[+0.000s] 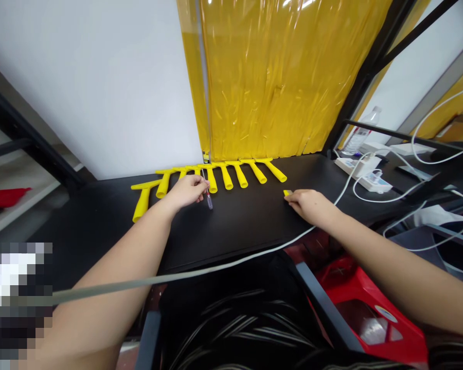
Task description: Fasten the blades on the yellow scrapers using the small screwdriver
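Pinched in the fingers of my left hand [191, 189] is a small screwdriver [210, 201], its clear purplish handle pointing down toward me and its thin shaft reaching back among the yellow parts. My right hand [309, 203] is closed on a small yellow piece [287, 193]; only its tip shows, so its full shape is hidden. Along the back of the black table lies a row of several yellow T-shaped plastic parts with hollow tube ends [244, 177]. The leftmost yellow part [142, 204] lies nearest my left forearm.
A white cable [231, 264] crosses in front of me, over my left forearm. At the right are a white power strip [364, 174] and a plastic bottle [360, 133]. A red plastic basket [405, 329] stands below the table [231, 226]. Yellow sheeting [285, 82] hangs behind.
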The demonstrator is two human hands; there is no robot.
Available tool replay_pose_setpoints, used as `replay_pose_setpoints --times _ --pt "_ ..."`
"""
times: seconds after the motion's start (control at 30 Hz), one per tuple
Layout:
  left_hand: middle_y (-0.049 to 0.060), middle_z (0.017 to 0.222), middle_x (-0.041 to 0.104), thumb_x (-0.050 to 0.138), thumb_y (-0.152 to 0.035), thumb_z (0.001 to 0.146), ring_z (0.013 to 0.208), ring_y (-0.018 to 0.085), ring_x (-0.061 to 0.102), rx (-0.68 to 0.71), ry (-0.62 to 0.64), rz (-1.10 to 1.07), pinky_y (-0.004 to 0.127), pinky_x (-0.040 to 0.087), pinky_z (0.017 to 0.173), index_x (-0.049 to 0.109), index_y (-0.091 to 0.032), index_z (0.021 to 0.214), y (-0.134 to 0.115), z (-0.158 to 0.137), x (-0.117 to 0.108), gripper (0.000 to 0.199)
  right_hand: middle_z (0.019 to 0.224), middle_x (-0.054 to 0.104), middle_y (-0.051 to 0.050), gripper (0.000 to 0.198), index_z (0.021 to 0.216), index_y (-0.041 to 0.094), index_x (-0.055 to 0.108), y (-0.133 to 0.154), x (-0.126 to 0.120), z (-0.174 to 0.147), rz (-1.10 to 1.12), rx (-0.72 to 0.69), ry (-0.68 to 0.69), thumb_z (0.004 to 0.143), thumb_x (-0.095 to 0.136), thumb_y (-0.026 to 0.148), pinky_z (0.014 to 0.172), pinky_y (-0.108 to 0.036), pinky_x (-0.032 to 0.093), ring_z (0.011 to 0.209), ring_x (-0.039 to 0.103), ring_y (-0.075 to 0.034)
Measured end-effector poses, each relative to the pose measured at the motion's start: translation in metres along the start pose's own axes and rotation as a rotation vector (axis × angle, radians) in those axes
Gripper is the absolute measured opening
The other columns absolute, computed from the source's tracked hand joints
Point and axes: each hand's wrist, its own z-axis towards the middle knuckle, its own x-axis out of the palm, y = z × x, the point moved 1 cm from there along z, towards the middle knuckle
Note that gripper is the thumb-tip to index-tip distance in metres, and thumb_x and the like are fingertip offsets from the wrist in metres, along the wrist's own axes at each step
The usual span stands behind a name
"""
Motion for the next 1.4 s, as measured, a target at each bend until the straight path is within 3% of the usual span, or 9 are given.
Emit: replay_pose_setpoints --times 0.27,0.43,0.6,0.97,1.4 --pt "0.002 0.063 0.063 0.063 -0.032 0.089 0.054 0.014 0.059 -0.009 -0.001 -0.020 0.025 0.049 0.054 0.063 -0.019 0.073 0.000 -0.002 0.001 0.020 0.118 0.079 -0.009 0.030 0.118 0.016 0.081 -0.085 0.013 0.062 -0.091 0.182 0.133 0.096 0.061 0.019 0.099 -0.028 0.054 0.110 0.075 -0.023" --pt "0.003 0.064 0.064 0.066 -0.036 0.086 0.054 0.015 0.060 -0.018 0.030 -0.057 0.025 0.047 0.051 0.064 -0.020 0.072 0.006 0.000 0.000 0.021 0.120 0.079 -0.006 0.027 0.113 0.018 0.083 -0.103 0.014 0.108 -0.028 0.164 0.126 0.093 0.065 0.020 0.100 -0.025 0.053 0.114 0.073 -0.021" --pt "0.004 0.061 0.063 0.066 -0.036 0.087 0.053 0.016 0.060 -0.024 0.044 -0.025 0.025 0.047 0.050 0.062 -0.021 0.070 0.005 -0.002 0.001 0.023 0.119 0.080 -0.004 0.027 0.112 0.020 0.083 -0.111 0.018 0.134 -0.025 0.171 0.135 0.091 0.066 0.020 0.095 -0.024 0.053 0.111 0.074 -0.020" --pt "0.004 0.062 0.062 0.064 -0.030 0.091 0.054 0.016 0.060 -0.041 0.045 -0.048 0.026 0.048 0.050 0.059 -0.020 0.067 -0.002 -0.007 0.000 0.026 0.112 0.081 -0.009 0.029 0.113 0.014 0.081 -0.152 0.018 0.123 -0.049 0.306 0.114 0.090 0.065 0.018 0.088 -0.025 0.054 0.107 0.075 -0.021" --pt "0.004 0.063 0.063 0.065 -0.031 0.092 0.053 0.014 0.059 -0.062 0.072 -0.102 0.024 0.047 0.050 0.061 -0.020 0.068 0.000 -0.006 0.001 0.026 0.103 0.081 -0.008 0.021 0.103 0.015 0.080 -0.143 0.014 0.122 0.091 0.354 0.028 0.086 0.069 0.021 0.084 -0.024 0.054 0.097 0.076 -0.019"
